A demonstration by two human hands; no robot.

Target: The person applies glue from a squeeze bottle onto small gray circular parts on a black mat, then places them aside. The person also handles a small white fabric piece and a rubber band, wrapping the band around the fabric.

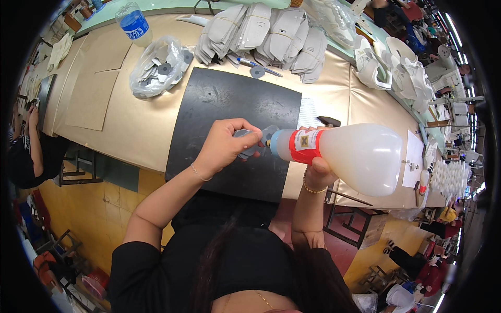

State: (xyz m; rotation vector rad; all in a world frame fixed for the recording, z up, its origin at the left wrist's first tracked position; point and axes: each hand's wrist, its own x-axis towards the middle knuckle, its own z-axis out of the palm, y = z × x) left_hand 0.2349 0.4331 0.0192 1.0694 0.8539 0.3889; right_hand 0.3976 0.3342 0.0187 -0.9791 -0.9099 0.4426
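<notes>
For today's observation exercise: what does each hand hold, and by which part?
The right hand grips the translucent squeeze bottle at its red-banded neck. The left hand pinches a small grey piece by its upper edge, at the nozzle.

- A shoe-making workshop is indicated.
- Stacks of cut white upper pieces (pixel 271 36) are laid along a long tan worktable (pixel 135 125).
- Part-assembled white shoes (pixel 402 73) are lined up beside it.

Translucent glossy plastic bottle (pixel 360 156), matt black mat (pixel 219 115), smooth tan leatherette table (pixel 130 130).
</notes>
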